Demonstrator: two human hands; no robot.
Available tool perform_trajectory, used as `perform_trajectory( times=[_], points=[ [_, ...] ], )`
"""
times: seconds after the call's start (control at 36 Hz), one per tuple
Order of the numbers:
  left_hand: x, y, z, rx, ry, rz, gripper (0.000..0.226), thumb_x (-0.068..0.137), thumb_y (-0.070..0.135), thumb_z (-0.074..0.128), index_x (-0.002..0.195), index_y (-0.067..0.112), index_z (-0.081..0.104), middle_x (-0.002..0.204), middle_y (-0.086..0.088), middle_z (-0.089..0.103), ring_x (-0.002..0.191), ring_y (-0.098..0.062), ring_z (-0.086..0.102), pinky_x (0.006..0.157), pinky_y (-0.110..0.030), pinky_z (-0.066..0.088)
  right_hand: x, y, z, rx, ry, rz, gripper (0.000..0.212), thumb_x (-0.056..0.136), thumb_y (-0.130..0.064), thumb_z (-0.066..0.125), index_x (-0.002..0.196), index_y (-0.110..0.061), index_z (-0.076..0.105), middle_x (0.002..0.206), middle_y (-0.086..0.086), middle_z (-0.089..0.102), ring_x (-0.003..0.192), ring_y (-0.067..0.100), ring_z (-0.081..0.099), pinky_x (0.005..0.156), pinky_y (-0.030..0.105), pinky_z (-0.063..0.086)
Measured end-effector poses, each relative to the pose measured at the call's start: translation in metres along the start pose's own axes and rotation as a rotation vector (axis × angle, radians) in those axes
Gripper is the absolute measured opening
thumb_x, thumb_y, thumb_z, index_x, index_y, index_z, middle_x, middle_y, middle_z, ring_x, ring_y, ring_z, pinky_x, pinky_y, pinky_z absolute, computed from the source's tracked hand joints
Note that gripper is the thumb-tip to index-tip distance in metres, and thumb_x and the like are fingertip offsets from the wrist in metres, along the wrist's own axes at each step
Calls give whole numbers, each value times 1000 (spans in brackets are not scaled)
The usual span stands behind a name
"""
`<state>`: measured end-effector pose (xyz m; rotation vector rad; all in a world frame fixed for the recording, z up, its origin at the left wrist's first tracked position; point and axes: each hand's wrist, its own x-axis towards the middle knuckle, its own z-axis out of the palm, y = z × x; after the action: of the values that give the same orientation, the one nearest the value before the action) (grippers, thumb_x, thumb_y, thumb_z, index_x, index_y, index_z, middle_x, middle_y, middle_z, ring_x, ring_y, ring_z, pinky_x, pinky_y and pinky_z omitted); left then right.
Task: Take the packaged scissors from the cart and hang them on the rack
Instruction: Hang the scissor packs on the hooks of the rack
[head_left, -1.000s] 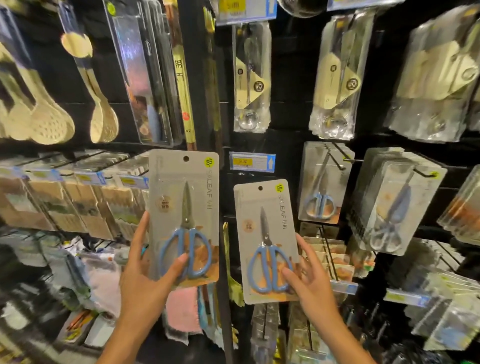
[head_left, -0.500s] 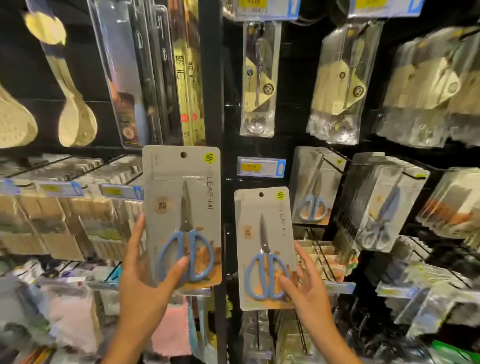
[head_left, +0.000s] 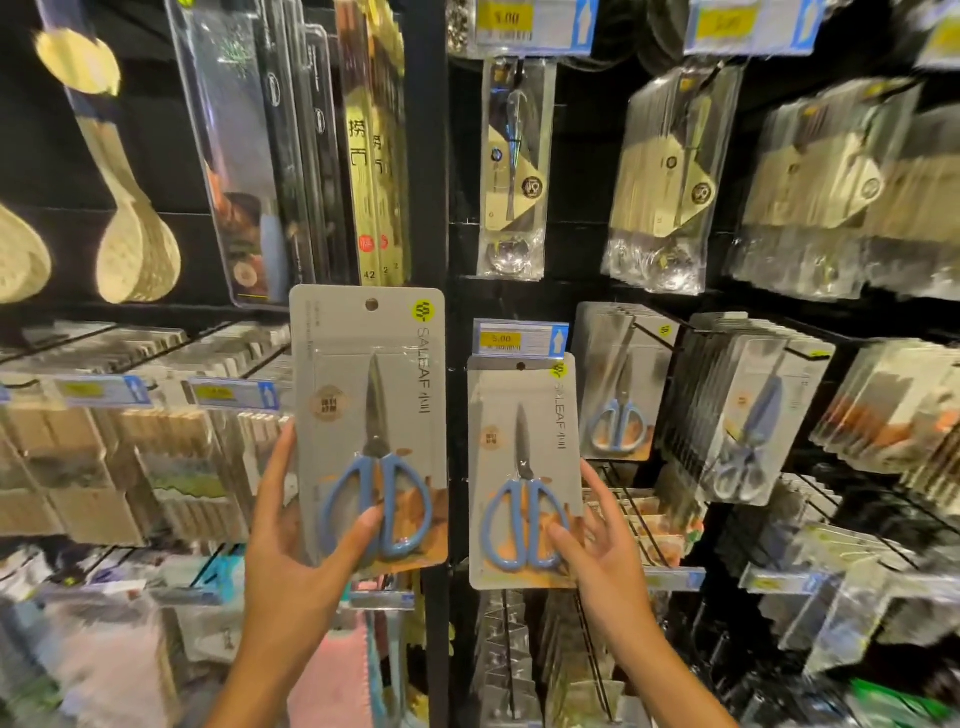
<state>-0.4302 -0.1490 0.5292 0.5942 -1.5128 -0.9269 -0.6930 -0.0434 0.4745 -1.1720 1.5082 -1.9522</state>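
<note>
Leftmost, the left hand (head_left: 291, 545) grips a large scissors pack (head_left: 369, 421) upright before the black upright post (head_left: 434, 208), thumb across its blue handles. Just right of the post, the right hand (head_left: 602, 551) grips a smaller scissors pack (head_left: 522, 467), its top just under a blue price tag (head_left: 519, 338). Farther right, matching hung scissors (head_left: 621, 384) sit on a rack hook (head_left: 652, 332), with thicker stacks beyond.

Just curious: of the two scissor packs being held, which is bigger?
The pack in the left hand: that pack is taller and wider than the right hand's pack.
</note>
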Motion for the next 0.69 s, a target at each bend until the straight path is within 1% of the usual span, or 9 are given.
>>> perform_trajectory(
  times=[0.06,0.14,0.19,0.25,0.31,0.44,0.53,0.61,0.69],
  points=[
    [2,1,2,-12,-1,6,99,77,24,82,154,58,31,160,29,38,142,2,46,115,-59,37,6,-4,2,14,-2,-4,69,96,-9,69,144,-52,44,129,-16,70,119,10,68,85,25,60],
    [4,2,3,-17,1,12,99,76,25,83,153,59,31,158,30,39,139,5,48,115,-56,37,14,-12,7,28,-20,-4,69,96,-12,69,145,-53,43,131,-17,68,119,10,68,84,26,61],
    [5,3,4,-16,3,12,98,76,28,83,154,59,31,159,29,39,141,1,47,116,-58,36,19,-16,10,45,-33,12,70,95,-12,70,147,-49,42,129,-13,70,118,12,69,83,26,61],
    [7,3,4,0,1,25,98,77,28,82,154,58,31,162,27,35,150,-9,40,119,-62,33,22,-18,11,59,-42,32,70,94,-12,70,148,-45,40,125,-8,73,116,14,70,81,24,60],
    [7,1,3,9,-5,30,99,77,27,83,155,57,30,164,25,33,154,-16,34,119,-64,31,22,-17,11,55,-47,44,70,94,-11,69,149,-42,39,123,-8,74,113,14,71,78,23,60],
    [7,0,3,8,-8,33,99,77,27,82,155,57,29,164,26,32,154,-16,33,118,-65,32,19,-13,10,28,-42,41,70,96,-9,68,151,-40,38,120,-11,75,111,12,72,77,23,61],
    [7,-1,3,20,-6,37,98,79,27,81,156,56,29,165,26,30,155,-17,31,119,-64,31,21,-14,8,38,-40,37,70,96,-9,68,151,-38,38,119,-6,76,113,13,71,82,24,60],
    [7,-1,5,29,-3,45,98,78,27,81,156,56,29,165,27,29,155,-16,30,120,-63,31,24,-17,8,48,-54,34,70,95,-12,68,152,-37,38,120,-6,76,114,14,71,84,25,60],
    [8,2,8,32,-1,51,98,78,27,81,155,57,29,164,29,30,154,-17,33,119,-62,33,27,-20,9,65,-71,43,70,91,-20,71,150,-43,40,124,-6,74,113,14,71,84,25,60]
  ],
)
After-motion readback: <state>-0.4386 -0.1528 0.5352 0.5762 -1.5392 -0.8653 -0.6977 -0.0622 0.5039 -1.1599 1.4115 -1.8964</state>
